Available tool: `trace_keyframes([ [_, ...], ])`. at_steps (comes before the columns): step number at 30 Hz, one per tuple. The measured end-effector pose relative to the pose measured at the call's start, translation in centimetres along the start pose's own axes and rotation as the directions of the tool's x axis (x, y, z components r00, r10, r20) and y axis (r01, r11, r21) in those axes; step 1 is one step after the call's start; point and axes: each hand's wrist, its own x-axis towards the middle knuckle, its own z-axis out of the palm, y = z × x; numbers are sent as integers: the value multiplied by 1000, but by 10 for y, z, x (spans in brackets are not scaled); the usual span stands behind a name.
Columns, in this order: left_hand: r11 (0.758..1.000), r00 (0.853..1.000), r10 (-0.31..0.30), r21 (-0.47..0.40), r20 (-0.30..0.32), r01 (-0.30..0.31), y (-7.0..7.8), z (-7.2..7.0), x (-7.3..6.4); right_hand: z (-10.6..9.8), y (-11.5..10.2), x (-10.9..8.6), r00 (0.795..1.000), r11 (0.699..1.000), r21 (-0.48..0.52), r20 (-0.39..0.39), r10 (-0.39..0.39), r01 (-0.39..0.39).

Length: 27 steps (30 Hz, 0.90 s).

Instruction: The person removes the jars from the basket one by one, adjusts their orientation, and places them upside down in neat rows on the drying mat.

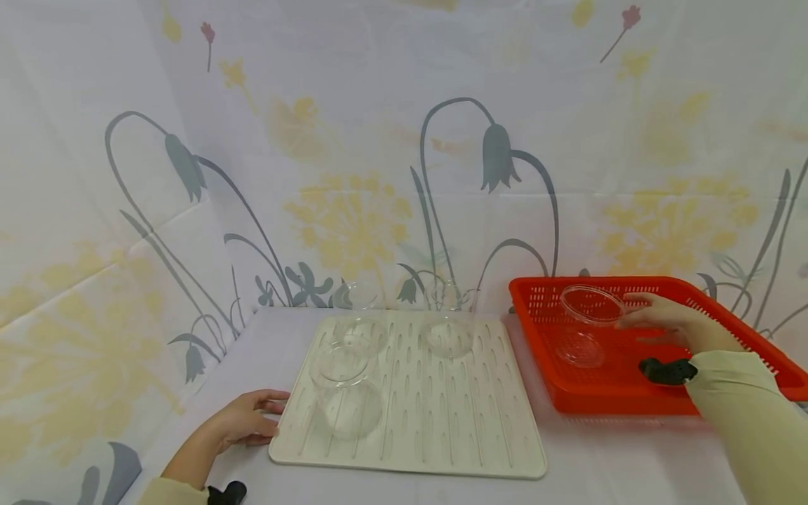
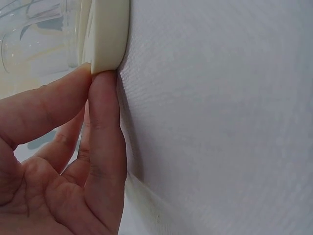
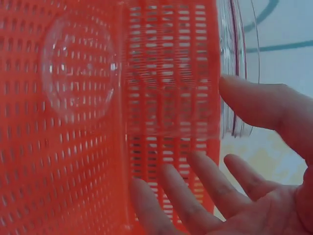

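At the left edge of a cream ribbed drying board [image 1: 435, 435] is my left hand [image 1: 243, 421]. Its thumb [image 2: 68, 95] and index finger pinch the board's rim in the left wrist view. Three clear round containers with wide rims stand on the board: one at the front left [image 1: 350, 403], one at the back left [image 1: 362, 337], one at the back right [image 1: 447, 337]. Inside a red basket [image 1: 618, 402], another clear container [image 1: 581, 347] stands upright. My right hand [image 1: 665, 319] is beside its rim, thumb [image 3: 254, 100] at the rim and fingers spread.
The slotted red basket stands right of the board, close to its far right corner. A white cloth [image 1: 265, 484] covers the table. Flower-printed curtains [image 1: 379, 140] close off the back and left sides.
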Motion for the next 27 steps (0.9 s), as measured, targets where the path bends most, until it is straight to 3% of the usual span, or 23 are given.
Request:
trace_keyframes([
  [10,1000,1000,22,-1,15,-22,1,2,-1,26,-6,17,998,997,68,60,-28,24],
  [27,1000,1000,11,4,2,-11,-1,-1,-2,59,-28,32,999,988,150,4,33,-33],
])
